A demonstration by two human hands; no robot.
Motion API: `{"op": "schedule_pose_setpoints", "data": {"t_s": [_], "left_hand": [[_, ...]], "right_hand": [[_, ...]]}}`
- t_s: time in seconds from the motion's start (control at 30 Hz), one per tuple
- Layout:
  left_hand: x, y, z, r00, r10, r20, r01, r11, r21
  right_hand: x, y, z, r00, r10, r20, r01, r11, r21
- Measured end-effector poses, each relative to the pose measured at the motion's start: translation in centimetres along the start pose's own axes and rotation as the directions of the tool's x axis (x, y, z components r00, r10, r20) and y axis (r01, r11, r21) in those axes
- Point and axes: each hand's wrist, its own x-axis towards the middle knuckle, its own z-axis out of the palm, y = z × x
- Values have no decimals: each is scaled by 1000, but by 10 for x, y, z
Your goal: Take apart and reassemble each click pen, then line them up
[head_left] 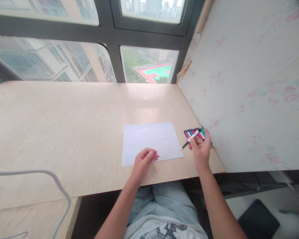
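Observation:
A white pen with a black grip (194,134) is pinched between the thumb and fingers of my right hand (201,149). Its tip points down and left, close to the right edge of a sheet of paper (149,141). Small lines of writing run along the top of the sheet, and the area below them is blank. My left hand (145,160) rests at the sheet's lower edge, its fingers curled in loosely with nothing visible in them. Just behind my right hand lies a row of colourful pens (189,131), partly hidden by it.
The pale marbled tabletop (64,132) runs to a dark-framed window (109,56). A flowered wall (239,99) borders it on the right. At the lower left a grey cable (57,182) curves over the table's edge.

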Motion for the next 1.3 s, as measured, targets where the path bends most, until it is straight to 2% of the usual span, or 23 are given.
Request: {"op": "schedule_pose_setpoints", "data": {"t_s": [0.27,0.37,0.53,0.7,1.07,1.2,1.3], "left_hand": [[-2,-1,0,1000,5,17,-6,999,42],[-1,-1,-1,1000,-2,22,0,999,46],[-1,-1,-2,999,-13,33,11,998,57],[-1,-1,-3,999,-12,42,9,996,92],[0,4,-1,994,-85,67,68,974,216],[3,7,-1,990,-119,81,99,971,217],[3,9,0,988,-121,100,95,969,229]], "right_hand": [[22,4,22,993,116,6,-116,991,66],[27,7,25,994,104,42,-106,993,41],[28,5,26,998,2,56,0,999,-36],[31,6,28,981,79,176,-78,997,-16],[46,23,45,972,69,224,-65,998,-27],[53,30,54,990,56,133,-57,998,3],[63,34,57,991,124,58,-128,989,74]]}}
